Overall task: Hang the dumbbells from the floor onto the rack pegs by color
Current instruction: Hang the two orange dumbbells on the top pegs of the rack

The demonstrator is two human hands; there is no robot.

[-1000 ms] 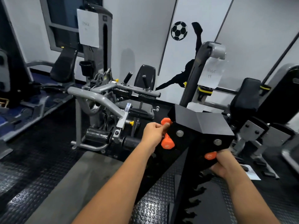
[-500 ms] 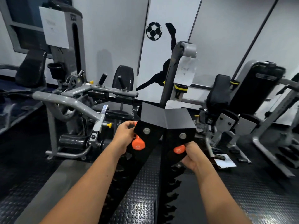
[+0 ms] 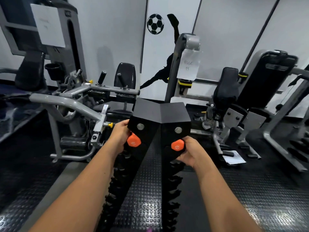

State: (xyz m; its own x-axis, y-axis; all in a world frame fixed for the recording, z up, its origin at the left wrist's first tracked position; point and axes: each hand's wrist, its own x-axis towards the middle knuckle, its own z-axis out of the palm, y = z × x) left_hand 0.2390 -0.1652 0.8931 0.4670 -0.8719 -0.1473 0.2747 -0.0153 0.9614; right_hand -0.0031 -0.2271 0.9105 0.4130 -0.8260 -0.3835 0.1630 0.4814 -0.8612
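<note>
Hands at top of black A-frame rack (image 3: 160, 114), one on each side. Left hand (image 3: 119, 133) has fingers wrapped round the handle of an orange dumbbell (image 3: 133, 142), held against the left upright just below the bolt. Right hand (image 3: 190, 152) has fingers closed round a second orange dumbbell (image 3: 177, 145) at the right upright. Both hex ends face the camera. Lower pegs (image 3: 173, 180) run down both uprights; whether either dumbbell sits on a peg cannot be told. Studded rubber floor (image 3: 147, 190) lies between the uprights.
</note>
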